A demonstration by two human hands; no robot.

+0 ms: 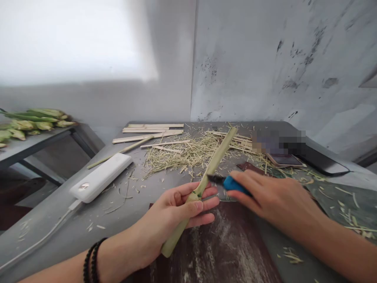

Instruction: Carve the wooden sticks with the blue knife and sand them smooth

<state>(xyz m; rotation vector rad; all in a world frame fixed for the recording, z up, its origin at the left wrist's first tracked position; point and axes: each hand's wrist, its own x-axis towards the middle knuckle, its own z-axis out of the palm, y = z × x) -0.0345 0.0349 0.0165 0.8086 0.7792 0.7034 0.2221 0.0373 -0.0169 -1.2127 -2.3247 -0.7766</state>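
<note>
My left hand [179,210], palm up, is closed on a pale green bamboo strip [218,157]. A knotted node shows by the thumb. The strip slants from the lower end below my palm up towards the far side of the table. In my right hand [271,194] is a knife with a blue handle [234,184]. Its dark blade lies at the strip's right edge, just above the fingers of my left hand. Below both hands is a worn, dark red-brown sheet [226,243].
A pile of thin shavings [179,159] spreads across the grey table [123,220]. Several cut strips [147,137] lie behind it. A white power bank [101,177] with a cable is at left, a phone [284,159] at right. Green stalks [38,122] rest on a side table.
</note>
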